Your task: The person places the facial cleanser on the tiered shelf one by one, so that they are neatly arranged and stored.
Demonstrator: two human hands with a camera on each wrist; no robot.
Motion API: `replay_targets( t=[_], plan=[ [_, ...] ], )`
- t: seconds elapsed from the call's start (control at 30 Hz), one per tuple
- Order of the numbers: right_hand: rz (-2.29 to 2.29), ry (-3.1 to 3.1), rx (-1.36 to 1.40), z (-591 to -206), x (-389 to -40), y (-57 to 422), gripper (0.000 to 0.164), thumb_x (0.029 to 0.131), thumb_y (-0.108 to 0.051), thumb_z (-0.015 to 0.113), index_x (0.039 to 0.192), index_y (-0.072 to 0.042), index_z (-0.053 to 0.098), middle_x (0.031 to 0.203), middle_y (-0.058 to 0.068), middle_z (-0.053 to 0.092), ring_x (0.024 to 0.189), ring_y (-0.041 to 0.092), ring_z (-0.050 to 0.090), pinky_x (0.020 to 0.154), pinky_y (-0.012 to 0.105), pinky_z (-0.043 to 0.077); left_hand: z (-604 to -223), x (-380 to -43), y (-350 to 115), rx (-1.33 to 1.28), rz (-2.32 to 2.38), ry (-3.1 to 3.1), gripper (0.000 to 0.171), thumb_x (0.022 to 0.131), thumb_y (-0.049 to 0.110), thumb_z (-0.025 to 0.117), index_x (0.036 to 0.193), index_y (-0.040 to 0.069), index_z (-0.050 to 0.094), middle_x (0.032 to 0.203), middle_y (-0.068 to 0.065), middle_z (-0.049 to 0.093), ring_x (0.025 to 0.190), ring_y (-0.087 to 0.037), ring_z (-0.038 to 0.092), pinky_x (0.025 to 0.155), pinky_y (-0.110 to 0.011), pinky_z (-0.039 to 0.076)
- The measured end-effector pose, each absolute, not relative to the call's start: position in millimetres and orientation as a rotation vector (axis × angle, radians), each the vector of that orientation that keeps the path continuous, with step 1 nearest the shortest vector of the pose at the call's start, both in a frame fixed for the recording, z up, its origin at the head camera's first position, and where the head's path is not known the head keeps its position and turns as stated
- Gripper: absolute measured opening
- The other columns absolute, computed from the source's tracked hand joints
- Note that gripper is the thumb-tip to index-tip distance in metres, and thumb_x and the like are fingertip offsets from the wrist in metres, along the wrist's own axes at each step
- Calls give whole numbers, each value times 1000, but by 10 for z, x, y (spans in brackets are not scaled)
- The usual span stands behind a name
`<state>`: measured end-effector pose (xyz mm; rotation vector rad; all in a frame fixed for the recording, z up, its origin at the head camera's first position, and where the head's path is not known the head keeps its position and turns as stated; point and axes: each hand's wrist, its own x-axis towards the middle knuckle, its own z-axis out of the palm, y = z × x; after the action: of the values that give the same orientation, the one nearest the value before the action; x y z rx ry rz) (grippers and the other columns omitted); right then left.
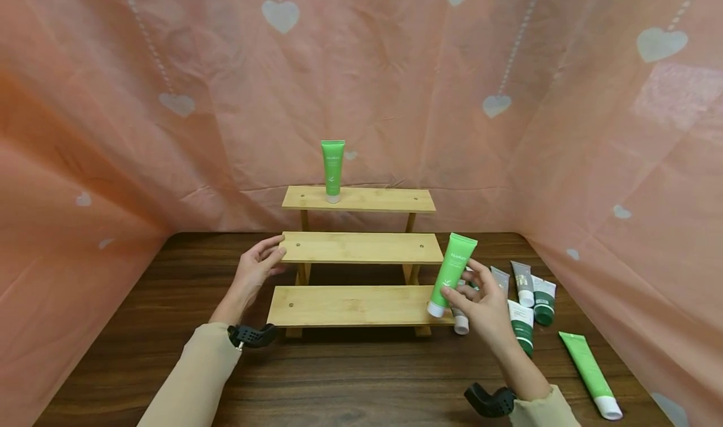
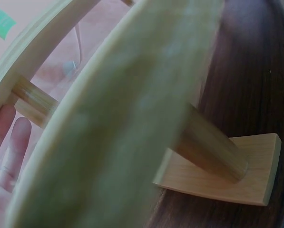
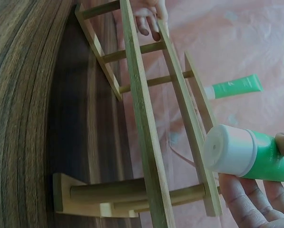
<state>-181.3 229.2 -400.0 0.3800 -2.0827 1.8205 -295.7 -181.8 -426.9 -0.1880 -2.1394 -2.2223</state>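
Observation:
A three-tier wooden display rack (image 1: 361, 304) stands on the table. My left hand (image 1: 257, 270) holds the left end of its middle shelf, with the thumb by the front and fingers farther back; in the left wrist view, fingertips (image 2: 22, 130) reach a shelf's underside. My right hand (image 1: 480, 298) grips a green squeeze tube (image 1: 454, 270) with a white cap, tilted cap-down, in front of the rack's right side. Its cap shows close in the right wrist view. A matching green tube (image 1: 333, 169) stands upright on its cap on the top shelf, left of centre.
Right of the rack lie several tubes: a grey tube (image 1: 524, 284), a white-and-green tube (image 1: 544, 300), another white-and-green tube (image 1: 521, 326), and others partly behind the right hand. A green tube (image 1: 590, 373) lies nearer the front right. Pink heart-patterned cloth (image 1: 395, 100) encloses the table (image 1: 339, 383).

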Motion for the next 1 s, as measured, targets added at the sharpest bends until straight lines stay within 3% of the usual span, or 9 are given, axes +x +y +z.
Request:
replay_targets(
  t=[0.27, 0.67, 1.0],
  plan=[
    [1743, -2186, 252, -3781, -1789, 2044, 62, 83, -3, 69, 137, -1, 37, 111, 21, 51, 88, 9, 62, 68, 24, 53, -4155, -2860, -1818, -170, -2267, -2128, 45, 92, 15, 61, 133, 3, 48, 109, -8, 60, 88, -10, 60, 89, -52, 45],
    [1758, -2146, 379, -3726, -1886, 1887, 61, 83, -2, 69, 136, -4, 39, 110, 20, 52, 90, 16, 61, 72, 25, 53, -4067, -2791, -1762, -181, -2266, -2114, 45, 92, 13, 60, 133, 0, 48, 105, -6, 61, 88, -10, 60, 90, -53, 43],
    [1820, -2106, 470, -3565, -2018, 1835, 60, 84, -1, 67, 136, -7, 38, 111, 22, 49, 92, 18, 62, 69, 36, 55, -4068, -2791, -1762, -182, -2268, -2115, 45, 92, 13, 60, 134, 1, 47, 108, -8, 60, 89, -11, 60, 88, -49, 47]
  ],
)
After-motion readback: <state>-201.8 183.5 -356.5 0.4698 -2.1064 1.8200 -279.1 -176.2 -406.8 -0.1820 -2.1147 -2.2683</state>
